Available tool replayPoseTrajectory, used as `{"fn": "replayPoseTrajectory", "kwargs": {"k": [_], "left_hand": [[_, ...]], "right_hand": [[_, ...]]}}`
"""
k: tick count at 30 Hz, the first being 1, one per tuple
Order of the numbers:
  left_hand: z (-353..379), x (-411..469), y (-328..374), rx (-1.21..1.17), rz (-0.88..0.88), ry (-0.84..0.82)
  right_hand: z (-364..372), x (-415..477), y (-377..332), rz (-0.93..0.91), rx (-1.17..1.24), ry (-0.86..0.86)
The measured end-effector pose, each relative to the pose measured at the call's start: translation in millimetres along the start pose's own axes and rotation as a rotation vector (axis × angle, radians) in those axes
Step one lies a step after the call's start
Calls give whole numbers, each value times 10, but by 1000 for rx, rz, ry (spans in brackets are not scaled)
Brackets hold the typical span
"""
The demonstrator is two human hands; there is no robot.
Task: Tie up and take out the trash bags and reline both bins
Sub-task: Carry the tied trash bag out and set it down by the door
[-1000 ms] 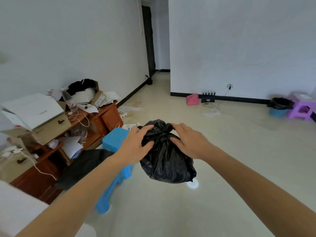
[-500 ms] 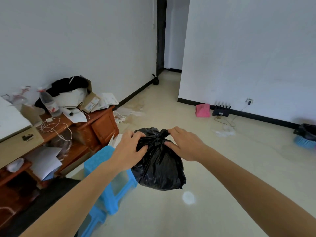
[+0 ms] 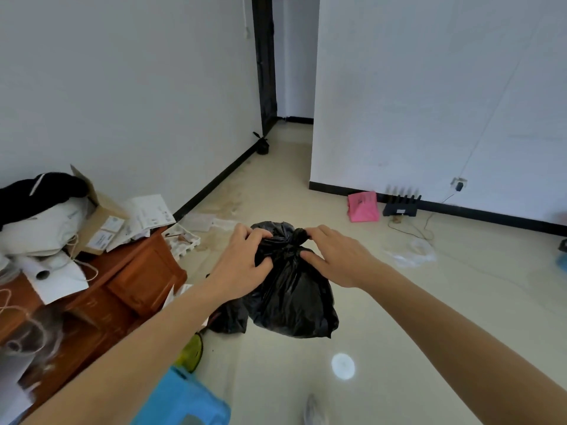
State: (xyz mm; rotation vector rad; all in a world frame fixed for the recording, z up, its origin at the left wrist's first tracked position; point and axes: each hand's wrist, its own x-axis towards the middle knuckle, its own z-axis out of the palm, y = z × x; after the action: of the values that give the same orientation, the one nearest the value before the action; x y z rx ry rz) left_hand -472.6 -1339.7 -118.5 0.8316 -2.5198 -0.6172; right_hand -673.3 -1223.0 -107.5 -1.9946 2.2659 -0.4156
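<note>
Both hands are holding a black bag (image 3: 294, 289) in the air above the floor (image 3: 399, 317), in front of the person. The left hand (image 3: 242, 265) is gripping the gathered plastic left of the knot (image 3: 294, 237), fingers curled over the top and thumb pressing into the bag's side, while the right hand (image 3: 337, 256) is pinching the knot between fingertips and thumb. A wooden desk (image 3: 135, 280) is standing to the left and a blue stool (image 3: 184, 400) is sitting below the left forearm.

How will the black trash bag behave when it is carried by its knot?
The trash bag will probably sag and swing: its thin film wrinkles below the knot. It seems fairly light, since both hands hold it up by fingertips.
</note>
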Motion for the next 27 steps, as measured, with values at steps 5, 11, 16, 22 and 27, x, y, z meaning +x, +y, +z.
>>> {"fn": "replayPoseTrajectory", "kwargs": {"k": [5,11,16,22,27], "left_hand": [[225,1597,-380,-12,-29,-34],[48,3259,-977,22,-90,86],[86,4513,-1721,27,-120,137],[34,6197,-2727,-26,-156,153],[-163,7745,-3332,-47,-139,142]], "right_hand": [[-47,1419,966,-14,23,-22],[-309,3240,1590,-69,56,-24],[-221,4745,2082,-130,48,-45],[-134,6734,2576,-162,0,-69],[-340,8193,3108,-125,5,-52]]}}
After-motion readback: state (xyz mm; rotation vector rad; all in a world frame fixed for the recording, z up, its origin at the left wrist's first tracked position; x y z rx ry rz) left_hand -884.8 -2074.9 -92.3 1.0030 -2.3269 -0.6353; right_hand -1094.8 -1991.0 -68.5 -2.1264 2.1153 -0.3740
